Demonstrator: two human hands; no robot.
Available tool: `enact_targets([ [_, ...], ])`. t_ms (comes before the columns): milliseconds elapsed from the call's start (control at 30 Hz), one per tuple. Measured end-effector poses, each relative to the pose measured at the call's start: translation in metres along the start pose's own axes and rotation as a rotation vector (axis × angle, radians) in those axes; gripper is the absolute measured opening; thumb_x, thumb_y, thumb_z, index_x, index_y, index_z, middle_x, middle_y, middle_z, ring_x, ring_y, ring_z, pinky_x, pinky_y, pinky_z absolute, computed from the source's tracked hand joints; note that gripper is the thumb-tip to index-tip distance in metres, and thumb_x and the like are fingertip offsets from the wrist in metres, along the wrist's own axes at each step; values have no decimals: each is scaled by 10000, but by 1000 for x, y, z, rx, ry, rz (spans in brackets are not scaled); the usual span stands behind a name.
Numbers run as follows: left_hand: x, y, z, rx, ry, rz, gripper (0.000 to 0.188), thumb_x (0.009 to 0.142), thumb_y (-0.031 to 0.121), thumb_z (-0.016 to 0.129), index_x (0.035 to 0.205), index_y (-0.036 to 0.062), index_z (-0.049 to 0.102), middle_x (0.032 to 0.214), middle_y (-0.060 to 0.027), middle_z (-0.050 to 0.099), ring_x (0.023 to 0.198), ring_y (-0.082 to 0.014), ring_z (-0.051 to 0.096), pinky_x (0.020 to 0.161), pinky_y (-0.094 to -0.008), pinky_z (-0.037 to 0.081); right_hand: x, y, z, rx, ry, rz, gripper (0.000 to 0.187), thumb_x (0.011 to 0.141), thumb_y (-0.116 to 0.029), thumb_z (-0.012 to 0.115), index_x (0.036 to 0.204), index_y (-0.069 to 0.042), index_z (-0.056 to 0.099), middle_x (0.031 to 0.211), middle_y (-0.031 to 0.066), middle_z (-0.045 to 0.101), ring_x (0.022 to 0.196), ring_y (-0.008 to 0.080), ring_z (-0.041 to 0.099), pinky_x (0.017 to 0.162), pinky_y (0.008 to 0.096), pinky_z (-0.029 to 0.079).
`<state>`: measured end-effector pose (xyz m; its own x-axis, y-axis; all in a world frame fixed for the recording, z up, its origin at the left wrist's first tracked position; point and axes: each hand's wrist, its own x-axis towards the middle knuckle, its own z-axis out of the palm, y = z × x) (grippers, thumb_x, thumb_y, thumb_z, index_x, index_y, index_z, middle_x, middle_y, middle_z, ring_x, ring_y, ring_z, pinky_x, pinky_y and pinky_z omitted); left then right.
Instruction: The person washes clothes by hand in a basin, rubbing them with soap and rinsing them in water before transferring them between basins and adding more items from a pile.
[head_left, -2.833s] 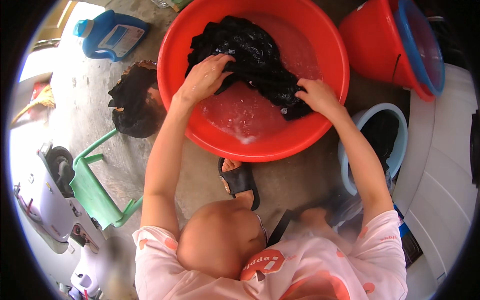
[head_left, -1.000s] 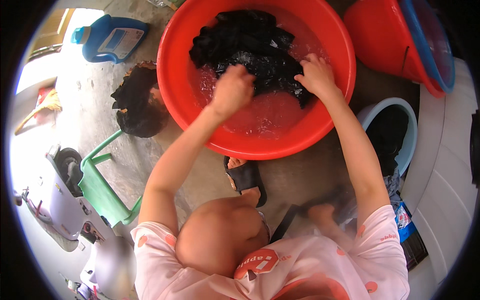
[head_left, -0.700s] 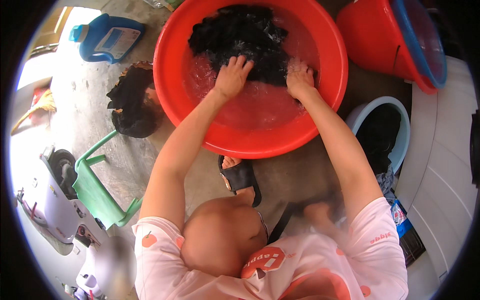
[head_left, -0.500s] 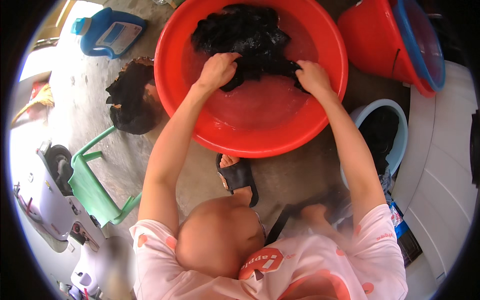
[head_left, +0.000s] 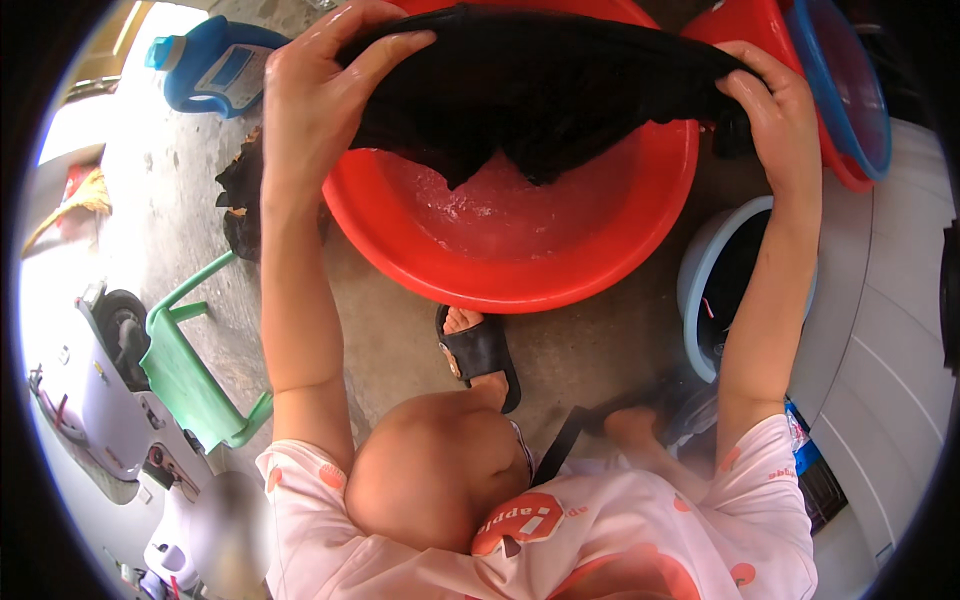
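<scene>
A wet black piece of clothing (head_left: 540, 85) is stretched out sideways over a large red basin (head_left: 480, 297), its lower edge hanging in uneven points. My left hand (head_left: 325, 90) pinches its left end between thumb and fingers. At the opposite end my right hand (head_left: 775, 115) grips the cloth, with a dark bunch dangling beside the wrist. Cloudy, rippling water (head_left: 500, 215) shows in the near half of the basin. The spread cloth hides the far half. What kind of garment it is cannot be made out.
Left of the basin are a blue detergent bottle (head_left: 222, 70), a ragged-edged black object (head_left: 240, 195) and a green plastic stool (head_left: 190, 380). On the right stand a light-blue tub (head_left: 692, 300) holding dark cloth, and stacked red and blue basins (head_left: 848, 95). My sandalled foot (head_left: 478, 350) is below the basin.
Both hands have risen from the water and moved farther apart. The black clothing, bunched low in the basin before, is now lifted and spread between them.
</scene>
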<state>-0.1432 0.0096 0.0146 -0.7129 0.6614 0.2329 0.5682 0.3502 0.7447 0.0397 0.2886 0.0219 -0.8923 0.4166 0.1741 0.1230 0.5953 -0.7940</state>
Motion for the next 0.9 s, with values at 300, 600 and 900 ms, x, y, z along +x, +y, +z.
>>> enact_targets([
  [300, -40, -99, 121, 33, -233, -42, 271, 843, 299, 621, 960, 56, 648, 894, -176, 634, 807, -357, 597, 699, -399, 475, -12, 83, 102, -617, -134, 57, 287, 769, -168, 563, 1032, -89, 648, 1075, 114, 628, 998, 329, 581, 846, 429, 482],
  [600, -94, -127, 162, -22, -604, 96, 338, 804, 168, 606, 1104, 13, 591, 1141, -186, 588, 1023, -368, 557, 891, -405, 447, -82, 101, 214, -638, -623, 68, 599, 813, -110, 542, 1380, -191, 369, 1520, 159, 5, 1387, 414, 37, 972, 628, 333],
  [900, -94, -134, 137, 434, -568, -121, 483, 756, 85, 618, 1226, 83, 505, 1135, -200, 519, 1052, -396, 504, 853, -454, 456, -81, 106, 219, -1093, -827, 267, 481, 910, -200, 464, 1381, -256, 379, 1534, 142, -24, 1379, 431, 41, 916, 706, 291],
])
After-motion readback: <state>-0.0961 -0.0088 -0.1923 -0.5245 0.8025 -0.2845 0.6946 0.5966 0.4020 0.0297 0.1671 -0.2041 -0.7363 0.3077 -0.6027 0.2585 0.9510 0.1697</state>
